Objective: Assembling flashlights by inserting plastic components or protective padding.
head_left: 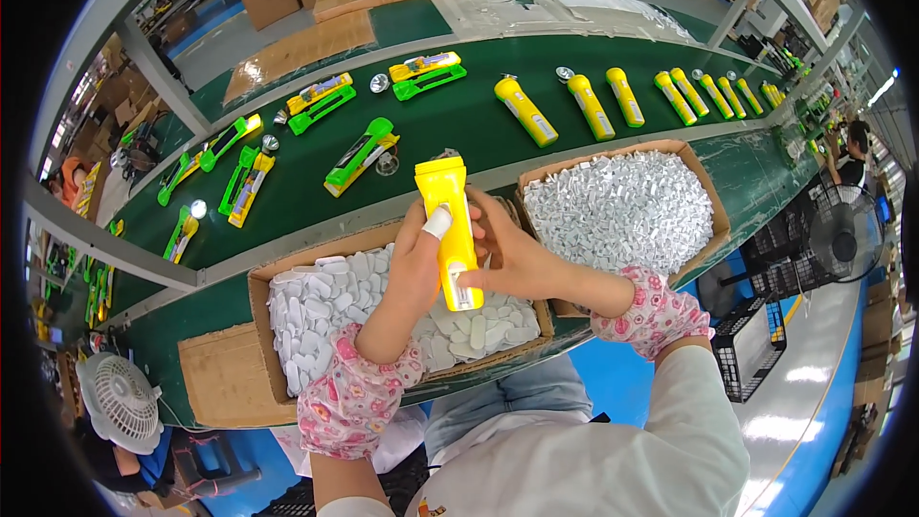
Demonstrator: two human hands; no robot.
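Observation:
A yellow flashlight (441, 178) is held upright in the middle, above the near cartons, its wide head pointing away from me. My left hand (410, 266) wraps its left side, the thumb, with a white covering on it, lying along the body. From the right, my right hand (512, 254) grips the lower body, its thumb on a pale part near the tail end. Beneath my hands is a carton (271, 349) of flat white oval pieces (321, 292). Right of it, a second carton (716, 193) holds a heap of small whitish pieces (617, 199).
Beyond the cartons runs a green conveyor belt (455, 120). Closed yellow flashlights (590, 107) lie on its right, opened green-and-yellow ones (361, 155) on its left. A white fan (120, 402) stands at lower left, a black fan (842, 235) and black crate (751, 345) at right. Metal posts (163, 77) frame the bench.

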